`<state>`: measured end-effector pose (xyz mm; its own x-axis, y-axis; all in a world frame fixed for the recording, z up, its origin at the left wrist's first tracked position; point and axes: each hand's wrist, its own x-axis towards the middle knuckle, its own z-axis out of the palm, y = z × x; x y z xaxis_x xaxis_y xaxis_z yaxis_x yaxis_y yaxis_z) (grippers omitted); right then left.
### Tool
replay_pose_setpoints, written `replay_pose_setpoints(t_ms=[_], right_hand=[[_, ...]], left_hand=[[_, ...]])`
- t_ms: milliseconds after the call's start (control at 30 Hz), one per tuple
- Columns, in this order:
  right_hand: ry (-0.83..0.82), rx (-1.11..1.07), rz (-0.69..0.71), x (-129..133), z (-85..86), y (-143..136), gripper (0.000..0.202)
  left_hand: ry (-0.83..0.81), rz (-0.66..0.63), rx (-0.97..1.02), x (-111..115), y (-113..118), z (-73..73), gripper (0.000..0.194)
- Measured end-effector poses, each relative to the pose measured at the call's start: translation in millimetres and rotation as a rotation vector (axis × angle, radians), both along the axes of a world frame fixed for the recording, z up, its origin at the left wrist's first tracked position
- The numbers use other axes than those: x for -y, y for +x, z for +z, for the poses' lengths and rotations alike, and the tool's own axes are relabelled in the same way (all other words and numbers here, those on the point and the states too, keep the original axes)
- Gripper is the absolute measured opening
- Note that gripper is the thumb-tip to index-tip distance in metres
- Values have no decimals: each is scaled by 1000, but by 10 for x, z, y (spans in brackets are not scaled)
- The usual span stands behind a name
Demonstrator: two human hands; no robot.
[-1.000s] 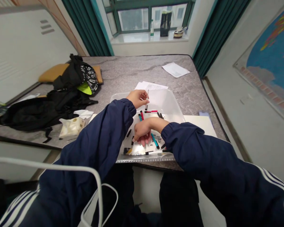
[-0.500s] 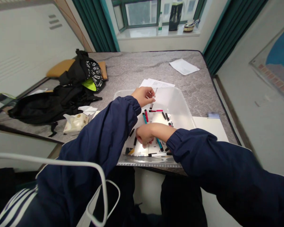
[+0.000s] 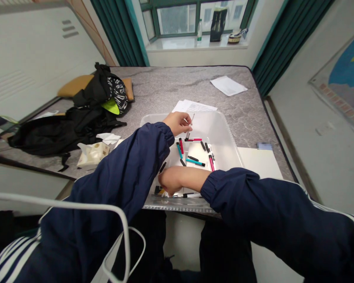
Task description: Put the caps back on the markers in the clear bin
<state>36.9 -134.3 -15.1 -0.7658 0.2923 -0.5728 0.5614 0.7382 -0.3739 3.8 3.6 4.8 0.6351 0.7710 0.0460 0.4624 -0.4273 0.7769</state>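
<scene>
My left hand (image 3: 178,123) is closed in a pinch on a slim pen (image 3: 192,118), held over the far part of a clear plastic bin (image 3: 231,137). The pen points up, with a dark lower end. My right hand (image 3: 171,180) reaches down into the near left part of the bin, its fingers hidden below the palm. Pens lie loose around it: a teal pen (image 3: 195,162), a red pen (image 3: 211,162), a black pen cap (image 3: 203,146) and a white pen (image 3: 193,195). A black and yellow piece (image 3: 159,191) lies by the right fingers.
The bin stands on a grey marbled table (image 3: 165,84). Papers (image 3: 194,106) lie behind it and a white board (image 3: 261,162) to its right. A tissue pack (image 3: 93,154) and black bags (image 3: 61,129) are on the left. A white cable (image 3: 76,202) crosses the lower left.
My right hand has moved left and nearer within the bin, uncovering teal and black pens in the middle. My left hand stays pinched on its pen, slightly lower in view.
</scene>
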Motion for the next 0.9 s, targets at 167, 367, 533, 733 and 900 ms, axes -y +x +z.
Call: replay_pose_setpoints(t_ms=[167,367,533,733,900], right_hand=[[-55,3,-136,-65,72,57,31],[218,-123,-358,-281,290,288,38],[299,-61,-363,-320,320,368,46],[262,58,-504,-478,253,433,55],[252,62,-588,-652,-23,573,35]], left_hand=[[-3,-38,13,-24,7,-49,24],[33,-4,6,-60,0,-55,24],[76,31,-13,-34,10,-18,22],[73,41,-20,-34,14,-11,22],[60,37,-10,-51,8,-31,22]])
